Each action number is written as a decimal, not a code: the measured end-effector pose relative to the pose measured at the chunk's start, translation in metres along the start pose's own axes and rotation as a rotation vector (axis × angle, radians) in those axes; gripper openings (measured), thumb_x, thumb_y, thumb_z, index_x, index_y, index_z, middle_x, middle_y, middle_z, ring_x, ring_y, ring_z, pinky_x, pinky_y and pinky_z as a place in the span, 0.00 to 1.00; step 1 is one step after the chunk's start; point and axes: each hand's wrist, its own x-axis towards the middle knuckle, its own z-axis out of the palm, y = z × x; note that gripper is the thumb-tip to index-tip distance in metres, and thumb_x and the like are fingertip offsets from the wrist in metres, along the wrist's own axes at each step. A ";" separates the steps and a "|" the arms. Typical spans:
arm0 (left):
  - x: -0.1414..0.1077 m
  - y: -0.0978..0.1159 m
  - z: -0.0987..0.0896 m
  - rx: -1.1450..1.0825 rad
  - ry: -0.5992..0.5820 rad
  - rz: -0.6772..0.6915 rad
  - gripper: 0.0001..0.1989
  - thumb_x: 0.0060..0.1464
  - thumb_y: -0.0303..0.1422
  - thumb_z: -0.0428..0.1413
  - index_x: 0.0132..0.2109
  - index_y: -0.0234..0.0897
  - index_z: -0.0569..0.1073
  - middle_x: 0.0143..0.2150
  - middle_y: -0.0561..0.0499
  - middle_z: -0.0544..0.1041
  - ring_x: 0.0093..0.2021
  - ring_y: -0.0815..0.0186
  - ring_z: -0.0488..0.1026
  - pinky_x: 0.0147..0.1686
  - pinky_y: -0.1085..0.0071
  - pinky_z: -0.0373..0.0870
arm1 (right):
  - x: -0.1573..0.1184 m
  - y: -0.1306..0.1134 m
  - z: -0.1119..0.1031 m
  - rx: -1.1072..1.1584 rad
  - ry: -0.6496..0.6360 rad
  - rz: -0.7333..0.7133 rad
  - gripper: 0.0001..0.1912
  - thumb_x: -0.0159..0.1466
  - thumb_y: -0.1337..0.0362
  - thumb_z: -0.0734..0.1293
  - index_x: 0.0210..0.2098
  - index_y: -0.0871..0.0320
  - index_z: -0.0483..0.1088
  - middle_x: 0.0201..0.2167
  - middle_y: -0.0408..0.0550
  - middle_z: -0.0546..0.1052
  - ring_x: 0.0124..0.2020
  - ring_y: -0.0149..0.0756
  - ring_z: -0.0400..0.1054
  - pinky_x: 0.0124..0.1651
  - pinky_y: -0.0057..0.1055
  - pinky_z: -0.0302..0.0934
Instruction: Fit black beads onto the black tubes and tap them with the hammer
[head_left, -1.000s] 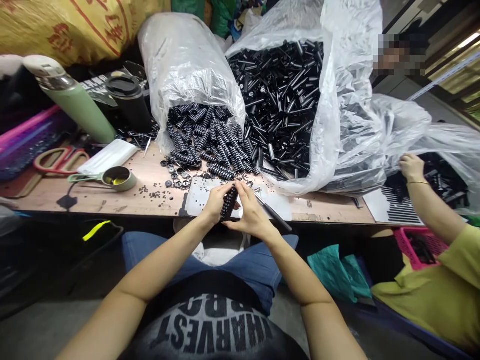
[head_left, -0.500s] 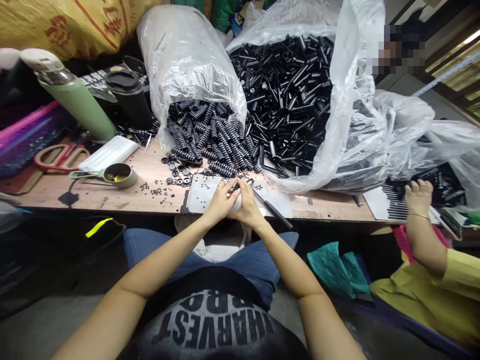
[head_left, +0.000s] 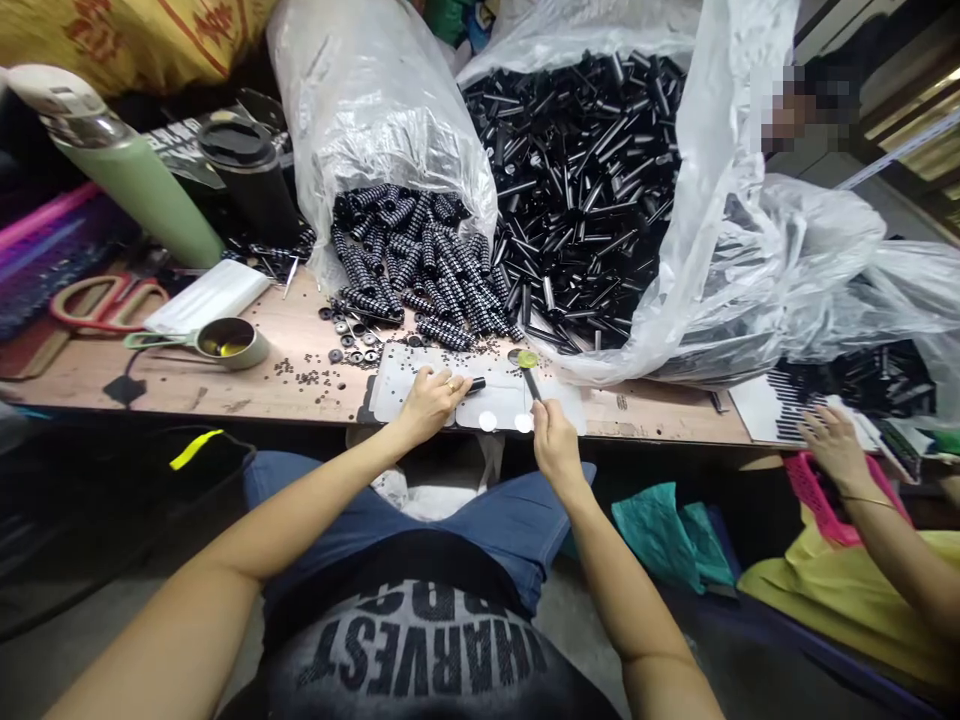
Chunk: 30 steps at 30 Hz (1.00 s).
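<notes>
Our left hand (head_left: 431, 402) is curled around a shiny black cylinder (head_left: 478, 384), perhaps for steadiness; our right hand (head_left: 555, 438) grips a yellow-headed tool's dark handle (head_left: 531, 384), likely for control.

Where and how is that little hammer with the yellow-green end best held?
Probably by its dark handle, coming from the near edge of the table: the slim handle points that way, with the yellow-green head at the far end. The right hand grips it there.
</notes>
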 end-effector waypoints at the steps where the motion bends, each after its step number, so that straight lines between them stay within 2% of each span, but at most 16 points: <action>1: 0.000 0.000 0.000 0.005 -0.006 0.001 0.22 0.61 0.22 0.42 0.60 0.35 0.65 0.50 0.39 0.75 0.51 0.55 0.68 0.49 0.52 0.58 | -0.004 -0.004 0.002 0.007 -0.003 -0.014 0.18 0.72 0.57 0.48 0.39 0.57 0.64 0.26 0.47 0.72 0.28 0.37 0.68 0.30 0.28 0.52; 5: 0.002 0.011 0.001 0.020 -0.055 -0.039 0.22 0.62 0.23 0.40 0.61 0.32 0.64 0.53 0.39 0.74 0.53 0.55 0.68 0.54 0.51 0.57 | -0.011 -0.023 0.001 -0.070 -0.131 -0.032 0.17 0.71 0.57 0.50 0.34 0.57 0.63 0.21 0.45 0.69 0.22 0.35 0.64 0.27 0.27 0.47; 9: 0.005 0.037 0.007 0.038 -0.048 -0.089 0.25 0.63 0.33 0.43 0.62 0.21 0.60 0.63 0.31 0.63 0.65 0.51 0.56 0.63 0.52 0.48 | -0.014 -0.048 -0.016 0.108 0.008 -0.143 0.21 0.72 0.54 0.46 0.34 0.56 0.63 0.21 0.44 0.69 0.22 0.34 0.64 0.27 0.26 0.50; 11: 0.005 0.046 0.012 0.029 -0.050 -0.096 0.29 0.62 0.37 0.43 0.63 0.18 0.57 0.64 0.29 0.59 0.67 0.49 0.51 0.64 0.51 0.45 | -0.017 -0.063 -0.016 0.132 0.016 -0.235 0.22 0.72 0.53 0.46 0.35 0.57 0.64 0.23 0.46 0.71 0.24 0.34 0.66 0.28 0.26 0.53; 13: 0.006 0.048 0.019 0.017 -0.057 -0.089 0.28 0.61 0.34 0.43 0.64 0.19 0.56 0.65 0.30 0.58 0.67 0.50 0.51 0.64 0.52 0.47 | -0.018 -0.074 -0.007 0.040 -0.094 -0.292 0.21 0.72 0.54 0.48 0.38 0.57 0.66 0.26 0.49 0.74 0.26 0.36 0.68 0.29 0.27 0.54; 16: 0.010 0.040 0.025 -0.015 -0.050 -0.091 0.26 0.60 0.29 0.44 0.63 0.21 0.58 0.65 0.32 0.59 0.66 0.53 0.54 0.64 0.57 0.50 | -0.017 -0.081 0.010 -0.117 -0.286 -0.290 0.17 0.71 0.56 0.51 0.44 0.57 0.67 0.31 0.52 0.77 0.27 0.38 0.70 0.30 0.28 0.54; 18: 0.016 0.036 0.023 -0.065 -0.057 -0.119 0.24 0.59 0.27 0.44 0.61 0.23 0.61 0.61 0.32 0.64 0.62 0.54 0.61 0.60 0.57 0.57 | -0.014 -0.080 0.012 -0.119 -0.290 -0.282 0.18 0.72 0.56 0.50 0.45 0.57 0.67 0.31 0.51 0.77 0.28 0.39 0.71 0.30 0.29 0.52; 20: 0.020 0.037 0.015 -0.116 -0.091 -0.169 0.20 0.60 0.25 0.43 0.57 0.26 0.67 0.53 0.34 0.72 0.53 0.54 0.70 0.51 0.58 0.66 | -0.008 -0.075 0.006 -0.092 -0.208 -0.252 0.19 0.72 0.56 0.49 0.42 0.57 0.67 0.29 0.49 0.76 0.28 0.39 0.70 0.30 0.28 0.50; 23: 0.020 0.043 -0.007 -0.189 -0.140 -0.137 0.15 0.60 0.25 0.44 0.48 0.30 0.72 0.40 0.39 0.75 0.42 0.56 0.72 0.40 0.62 0.70 | 0.005 -0.057 -0.005 -0.124 -0.093 -0.141 0.20 0.73 0.56 0.48 0.38 0.57 0.66 0.25 0.47 0.74 0.25 0.36 0.67 0.28 0.28 0.45; 25: 0.019 0.033 -0.024 -0.220 -0.119 -0.167 0.14 0.61 0.28 0.44 0.46 0.30 0.72 0.38 0.39 0.74 0.40 0.56 0.70 0.37 0.63 0.69 | 0.012 -0.040 -0.007 -0.198 -0.061 -0.075 0.18 0.72 0.56 0.51 0.37 0.58 0.66 0.25 0.47 0.74 0.24 0.34 0.65 0.28 0.28 0.42; 26: 0.020 0.021 -0.032 -0.215 -0.086 -0.253 0.15 0.62 0.29 0.43 0.47 0.30 0.72 0.38 0.38 0.73 0.39 0.56 0.70 0.37 0.63 0.69 | 0.015 -0.030 -0.005 -0.240 -0.053 -0.053 0.18 0.72 0.55 0.52 0.37 0.58 0.66 0.26 0.47 0.74 0.24 0.34 0.64 0.28 0.29 0.41; 27: 0.022 0.003 -0.039 -0.171 -0.048 -0.402 0.17 0.63 0.29 0.41 0.47 0.28 0.72 0.39 0.36 0.72 0.39 0.55 0.69 0.36 0.62 0.68 | 0.017 -0.021 -0.002 -0.279 -0.047 -0.034 0.17 0.72 0.55 0.53 0.37 0.58 0.66 0.27 0.48 0.74 0.24 0.33 0.64 0.28 0.29 0.40; 29: 0.029 -0.044 -0.051 -0.025 0.047 -0.654 0.18 0.62 0.27 0.40 0.50 0.27 0.71 0.44 0.32 0.70 0.44 0.51 0.68 0.39 0.59 0.67 | 0.019 -0.004 0.007 -0.333 -0.028 -0.009 0.17 0.71 0.55 0.54 0.36 0.59 0.66 0.30 0.49 0.75 0.27 0.34 0.65 0.28 0.29 0.41; 30: 0.033 -0.069 -0.055 0.034 0.066 -0.722 0.17 0.60 0.26 0.41 0.51 0.27 0.71 0.48 0.31 0.69 0.49 0.48 0.66 0.42 0.57 0.66 | 0.020 0.002 0.011 -0.346 -0.014 -0.009 0.17 0.71 0.55 0.55 0.36 0.59 0.67 0.32 0.50 0.74 0.29 0.35 0.65 0.29 0.29 0.43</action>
